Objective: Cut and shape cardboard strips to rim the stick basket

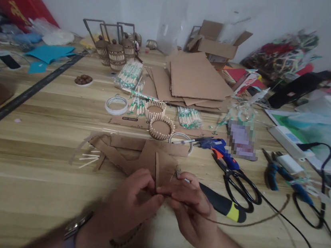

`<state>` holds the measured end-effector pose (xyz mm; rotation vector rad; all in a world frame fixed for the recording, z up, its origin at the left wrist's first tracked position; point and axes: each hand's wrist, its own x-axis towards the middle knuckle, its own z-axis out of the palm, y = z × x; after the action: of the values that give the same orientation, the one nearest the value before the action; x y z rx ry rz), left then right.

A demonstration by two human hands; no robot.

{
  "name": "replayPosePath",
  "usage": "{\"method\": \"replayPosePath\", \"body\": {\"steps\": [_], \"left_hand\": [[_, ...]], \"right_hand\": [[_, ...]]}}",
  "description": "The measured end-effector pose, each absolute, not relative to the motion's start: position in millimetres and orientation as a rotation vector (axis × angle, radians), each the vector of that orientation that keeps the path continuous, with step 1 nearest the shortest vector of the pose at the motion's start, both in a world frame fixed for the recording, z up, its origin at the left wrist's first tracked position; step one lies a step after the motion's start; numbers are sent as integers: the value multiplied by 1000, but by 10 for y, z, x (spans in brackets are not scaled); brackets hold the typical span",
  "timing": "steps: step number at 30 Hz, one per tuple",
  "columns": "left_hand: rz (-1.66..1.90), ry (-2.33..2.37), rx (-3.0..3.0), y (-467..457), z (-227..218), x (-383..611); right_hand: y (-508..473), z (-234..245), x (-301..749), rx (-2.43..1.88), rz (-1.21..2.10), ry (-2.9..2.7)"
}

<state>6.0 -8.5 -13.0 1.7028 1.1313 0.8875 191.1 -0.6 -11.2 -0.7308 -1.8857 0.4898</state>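
Note:
My left hand (131, 204) and my right hand (188, 205) meet at the near middle of the wooden table (42, 165). Both are closed in a pinch on a small upright cardboard strip (156, 171). A thin brown cord (250, 221) trails from my right hand off to the right. Just beyond the hands lie cut cardboard scraps (128, 151). A black and yellow utility knife (223, 205) lies right beside my right hand. A watch sits on my left wrist.
Black scissors (240, 185), a blue glue gun (218, 146) and blue pliers (271, 173) lie to the right with cables. Two small stick-walled baskets (161, 125), a tape roll (116, 105), stick bundles (129, 73) and cardboard sheets (195, 79) sit further back.

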Motion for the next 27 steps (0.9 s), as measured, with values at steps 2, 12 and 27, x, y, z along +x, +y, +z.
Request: {"method": "replayPosePath", "body": {"steps": [2,12,27], "left_hand": [[911,1087,1719,-82,-137,55],[965,1031,1785,-86,-127,48],[920,930,1806,-69,-92,29]], "right_hand": [[8,-99,1903,-745,476,-1899],[39,-73,1888,-789,350,-1992],[7,-87,1937,-939,475,-1796]]}}
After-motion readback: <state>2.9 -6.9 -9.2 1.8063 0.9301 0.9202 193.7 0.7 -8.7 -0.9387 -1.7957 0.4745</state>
